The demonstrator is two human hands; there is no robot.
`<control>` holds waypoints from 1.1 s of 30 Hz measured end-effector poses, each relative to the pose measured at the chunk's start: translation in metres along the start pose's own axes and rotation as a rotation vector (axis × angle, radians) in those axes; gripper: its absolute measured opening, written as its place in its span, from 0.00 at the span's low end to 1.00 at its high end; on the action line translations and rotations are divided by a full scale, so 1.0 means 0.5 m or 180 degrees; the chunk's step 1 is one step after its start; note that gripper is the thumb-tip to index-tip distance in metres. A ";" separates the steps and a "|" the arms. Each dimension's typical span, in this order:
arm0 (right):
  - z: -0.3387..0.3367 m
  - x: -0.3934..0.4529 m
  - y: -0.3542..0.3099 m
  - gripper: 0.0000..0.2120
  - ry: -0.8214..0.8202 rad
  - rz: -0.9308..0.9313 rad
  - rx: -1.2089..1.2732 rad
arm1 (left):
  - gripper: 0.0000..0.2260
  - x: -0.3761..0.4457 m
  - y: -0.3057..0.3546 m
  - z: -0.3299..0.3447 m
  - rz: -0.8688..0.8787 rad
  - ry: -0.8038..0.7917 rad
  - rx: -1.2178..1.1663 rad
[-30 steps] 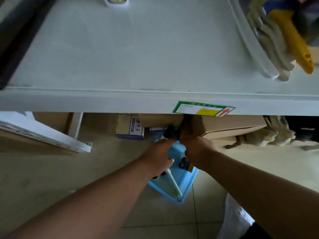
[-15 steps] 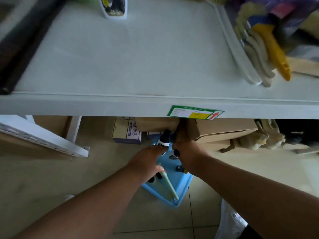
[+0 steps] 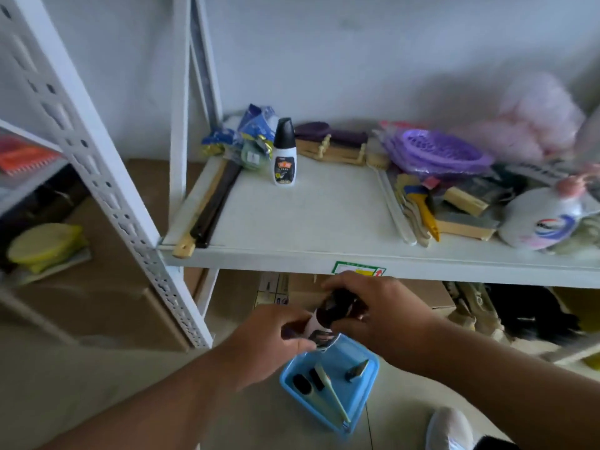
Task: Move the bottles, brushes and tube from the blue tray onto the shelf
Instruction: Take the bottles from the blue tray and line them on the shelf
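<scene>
The blue tray [image 3: 367, 389] lies on the floor below the shelf edge. In it are pale green brushes [image 3: 328, 397] with dark heads and a small dark tube [image 3: 356, 370]. Above the tray my left hand [image 3: 271, 336] is closed on a white bottle with a dark label [image 3: 319, 334]. My right hand [image 3: 373, 306] grips a dark brown bottle [image 3: 337, 308] right beside it. Both bottles are lifted, just under the white shelf [image 3: 324, 219]. A white bottle with a black cap [image 3: 284, 154] stands upright at the shelf's back left.
On the shelf, a long dark and wooden handle [image 3: 207, 206] lies along the left edge. A tray of gloves, brushes and a yellow tool [image 3: 425, 209] fills the right, with a purple basket [image 3: 438, 154] and a white jug [image 3: 540, 219]. A white upright post [image 3: 107, 177] stands left. Cardboard boxes sit under the shelf.
My view has risen from the shelf edge to take in the whole shelf. Both hands have lifted out of the tray, each holding a bottle.
</scene>
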State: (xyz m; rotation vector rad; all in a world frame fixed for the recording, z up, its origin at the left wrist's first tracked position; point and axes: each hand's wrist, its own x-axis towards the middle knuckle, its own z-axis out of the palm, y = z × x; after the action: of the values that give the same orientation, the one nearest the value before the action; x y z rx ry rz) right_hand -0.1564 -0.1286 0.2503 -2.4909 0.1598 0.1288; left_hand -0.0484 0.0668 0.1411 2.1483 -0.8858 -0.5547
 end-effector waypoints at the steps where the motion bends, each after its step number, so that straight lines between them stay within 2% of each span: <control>1: -0.027 -0.008 -0.018 0.24 0.0177 0.0039 0.0249 | 0.12 -0.016 0.035 -0.023 0.0056 0.0132 -0.0106; 4: -0.099 -0.003 -0.051 0.27 0.0650 0.0019 0.0934 | 0.13 -0.029 0.128 -0.084 0.0189 0.0477 -0.0643; 6: -0.134 0.016 -0.061 0.22 0.0870 -0.0052 0.1076 | 0.13 -0.006 0.170 -0.124 0.0323 0.0657 -0.0897; 10: -0.165 0.076 -0.061 0.13 0.1041 -0.0106 0.1318 | 0.13 0.085 0.211 -0.196 0.0631 0.0892 -0.0842; 14: -0.181 0.176 -0.033 0.12 0.1331 -0.0007 0.1582 | 0.14 0.195 0.205 -0.235 0.0493 0.0969 -0.0815; 22: -0.178 0.391 0.070 0.12 0.1421 0.0071 0.1776 | 0.06 0.394 0.147 -0.220 0.0006 0.1670 -0.0660; 24: -0.164 0.429 0.104 0.12 0.1454 0.0120 0.1793 | 0.04 0.413 0.131 -0.209 -0.0037 0.1843 -0.0523; 30: -0.135 0.502 0.170 0.12 0.1522 0.0237 0.1905 | 0.03 0.422 0.087 -0.198 -0.0216 0.1851 -0.0698; 33: -0.133 0.531 0.177 0.14 0.1606 0.0133 0.1812 | 0.06 0.404 0.064 -0.226 -0.0153 0.1938 -0.0719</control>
State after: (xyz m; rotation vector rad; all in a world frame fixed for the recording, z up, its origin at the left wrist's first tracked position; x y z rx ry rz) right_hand 0.0969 -0.2610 0.2163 -1.9044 0.3967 -0.4703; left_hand 0.1427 -0.0447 0.2155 1.9602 -0.4118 -0.0032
